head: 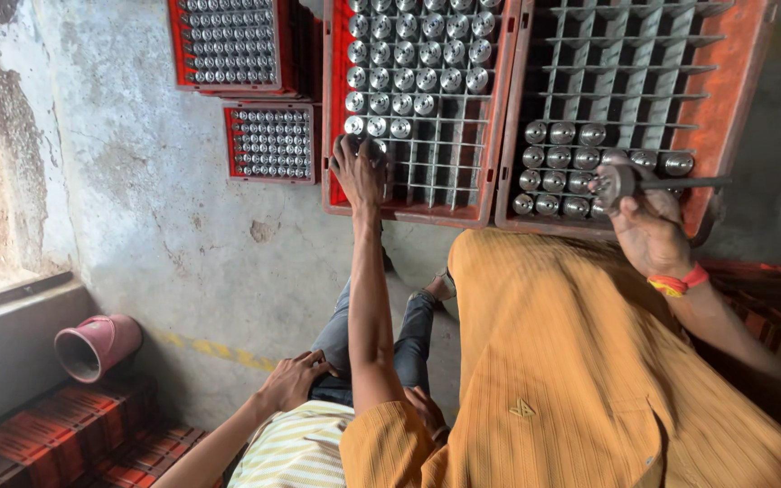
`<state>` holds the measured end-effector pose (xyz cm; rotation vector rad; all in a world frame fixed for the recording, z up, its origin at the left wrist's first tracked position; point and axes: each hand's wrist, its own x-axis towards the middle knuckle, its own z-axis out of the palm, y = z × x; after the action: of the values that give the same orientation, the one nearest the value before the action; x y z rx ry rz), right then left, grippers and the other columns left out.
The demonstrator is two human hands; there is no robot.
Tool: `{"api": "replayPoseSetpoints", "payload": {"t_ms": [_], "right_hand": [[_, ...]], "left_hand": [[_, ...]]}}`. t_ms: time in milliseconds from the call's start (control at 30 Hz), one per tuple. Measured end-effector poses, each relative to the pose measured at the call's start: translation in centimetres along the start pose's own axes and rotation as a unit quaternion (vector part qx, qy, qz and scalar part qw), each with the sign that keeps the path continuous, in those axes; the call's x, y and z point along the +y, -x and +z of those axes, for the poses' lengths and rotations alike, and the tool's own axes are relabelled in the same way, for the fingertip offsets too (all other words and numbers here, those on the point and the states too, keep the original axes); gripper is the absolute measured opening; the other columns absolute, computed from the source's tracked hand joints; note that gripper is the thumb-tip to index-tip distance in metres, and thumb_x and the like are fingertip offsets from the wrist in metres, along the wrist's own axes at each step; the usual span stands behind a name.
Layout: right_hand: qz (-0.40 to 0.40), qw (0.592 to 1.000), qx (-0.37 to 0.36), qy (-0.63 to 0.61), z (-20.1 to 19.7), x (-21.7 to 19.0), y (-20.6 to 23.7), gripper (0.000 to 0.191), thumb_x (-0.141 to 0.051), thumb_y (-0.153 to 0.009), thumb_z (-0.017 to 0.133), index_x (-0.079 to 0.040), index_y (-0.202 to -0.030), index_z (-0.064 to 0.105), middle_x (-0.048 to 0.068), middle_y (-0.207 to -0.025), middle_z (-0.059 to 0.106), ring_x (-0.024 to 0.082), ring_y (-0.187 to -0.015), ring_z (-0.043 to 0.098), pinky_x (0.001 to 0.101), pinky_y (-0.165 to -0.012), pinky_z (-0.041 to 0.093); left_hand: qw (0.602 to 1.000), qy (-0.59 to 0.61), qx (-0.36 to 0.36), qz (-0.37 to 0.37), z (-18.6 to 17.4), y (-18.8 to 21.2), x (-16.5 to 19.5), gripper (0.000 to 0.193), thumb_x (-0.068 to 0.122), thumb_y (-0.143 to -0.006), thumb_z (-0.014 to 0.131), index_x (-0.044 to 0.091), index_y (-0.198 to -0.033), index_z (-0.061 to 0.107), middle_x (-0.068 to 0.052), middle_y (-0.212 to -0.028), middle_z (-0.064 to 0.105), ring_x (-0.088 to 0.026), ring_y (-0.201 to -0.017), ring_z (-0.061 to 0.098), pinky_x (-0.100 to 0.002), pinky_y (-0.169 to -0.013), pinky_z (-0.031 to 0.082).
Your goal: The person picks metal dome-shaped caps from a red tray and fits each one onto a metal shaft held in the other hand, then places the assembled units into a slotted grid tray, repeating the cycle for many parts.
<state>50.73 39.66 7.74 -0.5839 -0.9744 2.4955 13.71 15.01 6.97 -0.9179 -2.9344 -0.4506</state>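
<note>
My left hand (360, 172) reaches down into the near-left corner of the middle red crate (409, 215), fingers closed over a shiny round metal part (374, 145). Rows of like parts (418, 54) fill the far cells of that crate. My right hand (651, 230), with a red and yellow band at the wrist, grips a dark metal rod (689, 183) with a round metal piece (619, 181) on its end. It is held over the near rows of parts (558, 158) in the right crate (732, 108).
Two smaller red crates (228, 45) (271, 142) full of metal parts lie to the left on the concrete floor. Another person in a striped shirt sits beside me, a hand (293, 380) on their knee. A pink cup (97, 345) lies on its side above red crates (65, 443).
</note>
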Motion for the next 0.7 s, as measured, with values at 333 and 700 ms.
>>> {"api": "replayPoseSetpoints", "payload": {"t_ms": [333,700], "right_hand": [[0.012,0.996,0.011,0.091,2.1,1.9,1.3,0.069,0.007,-0.085,0.07,0.002,-0.151,0.049,0.013,-0.137,0.062,0.015,-0.113,0.06,0.0305,-0.103,0.05],[0.003,0.953,-0.035,0.302,6.5,-0.8,0.6,0.055,-0.012,-0.085,0.081,-0.005,-0.134,0.057,0.007,-0.138,0.061,0.015,-0.12,0.063,0.03,-0.101,0.056]], "left_hand": [[0.459,0.877,0.019,-0.144,-1.0,7.4,1.9,0.066,0.031,-0.074,0.083,0.008,-0.132,0.061,-0.012,-0.128,0.066,-0.026,-0.115,0.067,-0.04,-0.096,0.057],[0.886,0.395,-0.234,-0.062,0.5,14.1,18.6,0.035,0.021,-0.077,0.085,0.004,-0.103,0.069,-0.016,-0.087,0.075,-0.03,-0.081,0.074,-0.041,-0.069,0.055]]}}
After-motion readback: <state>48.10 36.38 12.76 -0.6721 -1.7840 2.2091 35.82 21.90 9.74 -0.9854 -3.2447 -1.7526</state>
